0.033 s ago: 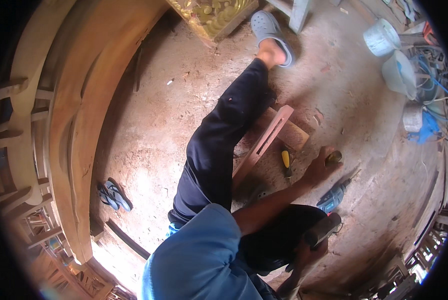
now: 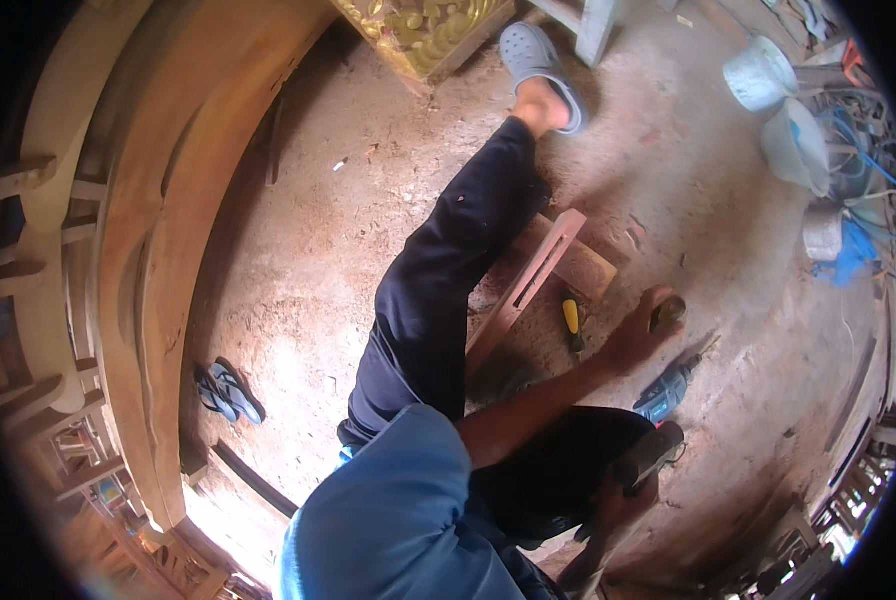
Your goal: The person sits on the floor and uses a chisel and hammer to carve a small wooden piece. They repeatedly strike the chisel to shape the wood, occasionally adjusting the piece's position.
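Observation:
My left hand is closed around a short dark tool with a round, shiny end; its lower part is hidden, so its kind stays unclear. Lower down, my right hand grips a mallet with a dark cylindrical head, close to my bent knee. Left of my left hand, a reddish wooden bar with a long slot leans over a wooden block, partly behind my outstretched leg. A screwdriver with a yellow handle lies between the bar and my left hand. Beside my left wrist rests a teal power drill.
Long wooden furniture parts line the left side. A pair of flip-flops lies on the floor. White buckets and a blue plastic bag stand at the far right. A gilded carved piece sits beyond my foot.

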Demonstrator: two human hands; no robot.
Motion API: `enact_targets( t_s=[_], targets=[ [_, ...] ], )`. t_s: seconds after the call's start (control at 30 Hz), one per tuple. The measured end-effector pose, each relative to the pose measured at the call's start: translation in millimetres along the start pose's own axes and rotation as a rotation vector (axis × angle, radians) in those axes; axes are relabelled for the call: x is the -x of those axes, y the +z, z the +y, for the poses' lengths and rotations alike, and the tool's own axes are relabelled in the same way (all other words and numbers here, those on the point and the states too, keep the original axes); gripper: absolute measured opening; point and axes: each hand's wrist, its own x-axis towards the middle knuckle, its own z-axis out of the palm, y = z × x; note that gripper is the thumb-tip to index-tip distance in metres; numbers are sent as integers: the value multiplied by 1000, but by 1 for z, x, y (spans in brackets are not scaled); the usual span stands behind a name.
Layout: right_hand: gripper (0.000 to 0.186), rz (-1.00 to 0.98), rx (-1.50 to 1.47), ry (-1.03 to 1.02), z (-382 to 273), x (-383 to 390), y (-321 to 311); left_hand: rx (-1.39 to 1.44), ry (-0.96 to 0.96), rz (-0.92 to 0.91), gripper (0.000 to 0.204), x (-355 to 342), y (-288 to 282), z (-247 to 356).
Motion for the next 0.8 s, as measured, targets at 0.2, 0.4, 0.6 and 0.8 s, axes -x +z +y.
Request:
enact_targets(
  t_s=[0.2,0.4,0.6,0.8],
  targets=[
    [39,52,0,35,-10,-3,6,245,-36,-353,32,-48,-141,117],
    [25,76,41,-82,-27,-1,9,286,-68,-171,20,-87,-210,153],
    [23,66,120,29,-32,-1,11,226,-118,-412,19,-80,-218,125],
    [26,82,160,14,-25,0,8,160,-177,-492,16,-73,-216,103]
  ],
)
